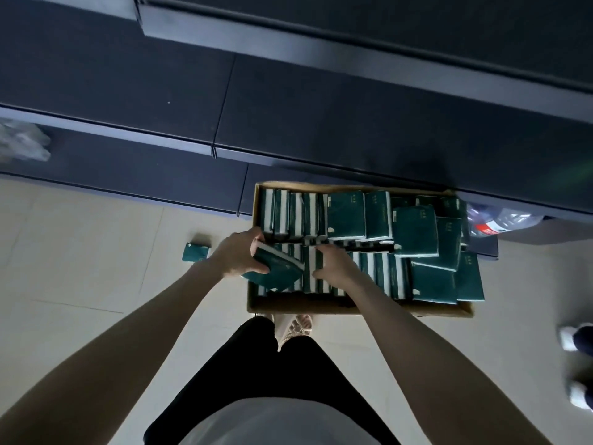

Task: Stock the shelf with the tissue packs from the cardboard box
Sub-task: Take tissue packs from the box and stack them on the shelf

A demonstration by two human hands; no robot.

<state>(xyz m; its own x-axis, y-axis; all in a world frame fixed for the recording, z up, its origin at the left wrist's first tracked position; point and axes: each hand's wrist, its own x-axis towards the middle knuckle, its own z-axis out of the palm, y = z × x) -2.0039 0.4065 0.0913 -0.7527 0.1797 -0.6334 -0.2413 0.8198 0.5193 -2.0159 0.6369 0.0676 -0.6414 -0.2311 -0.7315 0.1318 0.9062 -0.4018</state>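
Observation:
A cardboard box [359, 308] sits on the floor against the dark shelf [353, 123], filled with several dark green tissue packs [417, 231], some on edge in rows, some lying flat. My left hand [239, 253] grips one green tissue pack [276, 268] at the box's near left corner, tilted above the row. My right hand [335, 264] reaches into the near row, its fingers curled around the upright packs [313, 271] there.
One green pack [195, 252] lies on the tiled floor left of the box. A plastic bottle [500, 221] lies beside the box's right end under the shelf. Crumpled plastic [22, 142] sits on the lower shelf at left. Another person's shoes [576, 338] are at right.

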